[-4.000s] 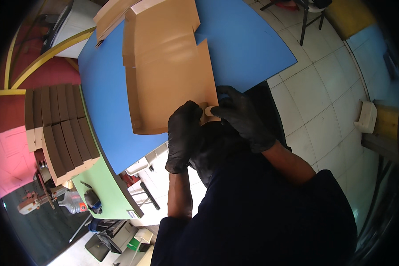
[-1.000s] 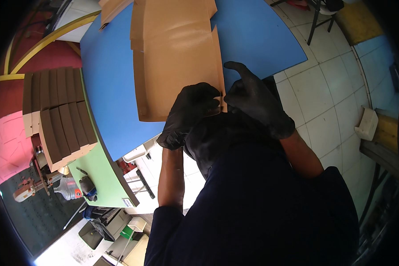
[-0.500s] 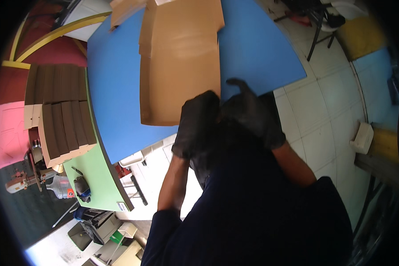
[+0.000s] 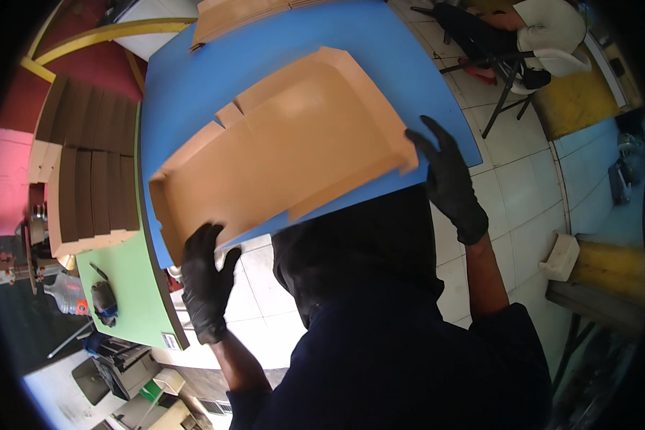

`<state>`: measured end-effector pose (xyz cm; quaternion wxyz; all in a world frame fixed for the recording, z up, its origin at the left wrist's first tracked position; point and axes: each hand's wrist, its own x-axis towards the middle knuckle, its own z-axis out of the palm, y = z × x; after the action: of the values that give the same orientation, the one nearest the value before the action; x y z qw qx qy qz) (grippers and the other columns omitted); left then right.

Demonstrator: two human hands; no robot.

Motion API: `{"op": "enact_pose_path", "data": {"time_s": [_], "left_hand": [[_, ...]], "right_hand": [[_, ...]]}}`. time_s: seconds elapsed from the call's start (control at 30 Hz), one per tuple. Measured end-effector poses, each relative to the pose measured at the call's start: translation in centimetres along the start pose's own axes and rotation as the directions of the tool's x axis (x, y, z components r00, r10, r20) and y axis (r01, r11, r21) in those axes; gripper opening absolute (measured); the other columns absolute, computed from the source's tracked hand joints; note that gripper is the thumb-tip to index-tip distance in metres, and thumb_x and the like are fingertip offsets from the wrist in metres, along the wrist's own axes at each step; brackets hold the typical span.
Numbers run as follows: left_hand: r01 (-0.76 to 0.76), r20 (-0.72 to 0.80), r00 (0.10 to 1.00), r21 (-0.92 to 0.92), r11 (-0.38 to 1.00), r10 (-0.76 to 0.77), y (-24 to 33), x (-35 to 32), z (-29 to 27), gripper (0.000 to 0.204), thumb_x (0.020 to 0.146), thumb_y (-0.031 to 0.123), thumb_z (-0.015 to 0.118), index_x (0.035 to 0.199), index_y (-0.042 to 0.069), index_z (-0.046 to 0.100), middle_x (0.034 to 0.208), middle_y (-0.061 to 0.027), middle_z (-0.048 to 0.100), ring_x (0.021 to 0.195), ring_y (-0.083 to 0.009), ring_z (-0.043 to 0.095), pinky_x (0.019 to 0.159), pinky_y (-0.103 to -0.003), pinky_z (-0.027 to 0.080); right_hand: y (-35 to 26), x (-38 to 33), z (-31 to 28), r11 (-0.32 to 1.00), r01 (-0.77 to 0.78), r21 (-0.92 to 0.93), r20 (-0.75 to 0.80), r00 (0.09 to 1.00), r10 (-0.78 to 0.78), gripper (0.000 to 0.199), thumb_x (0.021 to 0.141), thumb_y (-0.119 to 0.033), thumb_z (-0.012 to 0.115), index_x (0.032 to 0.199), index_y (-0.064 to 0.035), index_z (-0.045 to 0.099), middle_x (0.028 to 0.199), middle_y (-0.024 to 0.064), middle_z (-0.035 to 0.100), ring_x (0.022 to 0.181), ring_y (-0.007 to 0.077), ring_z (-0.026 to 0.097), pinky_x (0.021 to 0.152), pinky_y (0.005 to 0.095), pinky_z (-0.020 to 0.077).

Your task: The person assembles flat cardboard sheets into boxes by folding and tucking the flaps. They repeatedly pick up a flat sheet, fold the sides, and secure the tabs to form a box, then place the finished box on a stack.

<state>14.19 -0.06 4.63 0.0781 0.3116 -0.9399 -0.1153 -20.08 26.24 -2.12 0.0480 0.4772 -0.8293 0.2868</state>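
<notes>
A partly folded brown cardboard box (image 4: 279, 143) with low raised walls and a slotted side lies slantwise across the blue tabletop (image 4: 193, 100). My left hand (image 4: 208, 287), in a black glove, is at the box's near left corner; its thumb stands apart and its fingertips reach the edge. At the right end, my right hand (image 4: 451, 179), also gloved in black, has its fingers spread, with fingertips at the box's corner. Neither hand visibly grips the cardboard. The box is slightly smeared by motion.
Flat cardboard pieces (image 4: 244, 21) lie at the table's far edge. To the left, stacked folded brown boxes (image 4: 93, 186) stand on a green table (image 4: 129, 287). A person (image 4: 545, 36) sits at the far right near a folding chair (image 4: 512, 72). A yellow metal frame (image 4: 115, 36) rises at far left.
The box has turned from lengthwise to slantwise across the table. My hands, close together before at its near right corner, have moved apart to its two ends.
</notes>
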Motion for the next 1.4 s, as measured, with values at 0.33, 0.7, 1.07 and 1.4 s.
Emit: {"op": "enact_pose_path", "data": {"time_s": [0.33,0.7,1.07,1.4], "left_hand": [[-0.457,-0.081,0.884,-0.365,0.811,0.461,11.1,6.2,9.8,0.030,0.079,0.010,0.071,0.108,0.009,0.078,0.109,-0.0104,0.076,0.110,-0.0315,0.069,0.098,-0.043,0.054],[-0.351,-0.007,0.912,-0.534,0.769,0.411,13.7,10.3,9.1,0.024,0.092,0.014,0.070,0.115,0.008,0.077,0.111,-0.0136,0.076,0.105,-0.0315,0.070,0.093,-0.042,0.054],[-0.362,0.199,0.774,-0.640,0.678,0.601,17.8,17.7,12.6,0.024,0.098,0.018,0.059,0.112,0.006,0.074,0.107,-0.0172,0.075,0.099,-0.0371,0.070,0.089,-0.042,0.054],[-0.305,0.421,0.566,-0.692,0.655,0.709,20.9,22.5,12.6,0.037,0.096,0.034,0.065,0.103,0.000,0.075,0.093,-0.0135,0.074,0.089,-0.0251,0.069,0.085,-0.036,0.052]], "right_hand": [[-1.4,-4.9,1.6,0.991,-0.043,0.127,0.019,0.999,0.041,0.036,0.085,0.002,0.064,0.119,-0.0090,0.068,0.125,0.0136,0.062,0.117,0.0358,0.060,0.096,0.0458,0.0482],[-4.1,-1.9,3.8,0.866,-0.106,0.488,-0.203,0.952,0.231,0.045,0.092,0.008,0.063,0.136,-0.0057,0.062,0.116,0.0121,0.068,0.109,0.0250,0.068,0.089,0.0336,0.0552],[-3.3,-0.8,4.2,0.614,-0.474,0.632,-0.018,0.782,0.622,0.062,0.090,-0.016,0.078,0.144,-0.0001,0.051,0.101,0.0100,0.065,0.088,0.0193,0.066,0.076,0.0321,0.0553],[-4.4,-0.4,4.1,0.270,-0.367,0.890,0.073,0.700,0.710,0.054,0.093,-0.018,0.074,0.140,0.0002,0.054,0.094,0.0080,0.065,0.083,0.0151,0.066,0.067,0.0298,0.0546]]}}
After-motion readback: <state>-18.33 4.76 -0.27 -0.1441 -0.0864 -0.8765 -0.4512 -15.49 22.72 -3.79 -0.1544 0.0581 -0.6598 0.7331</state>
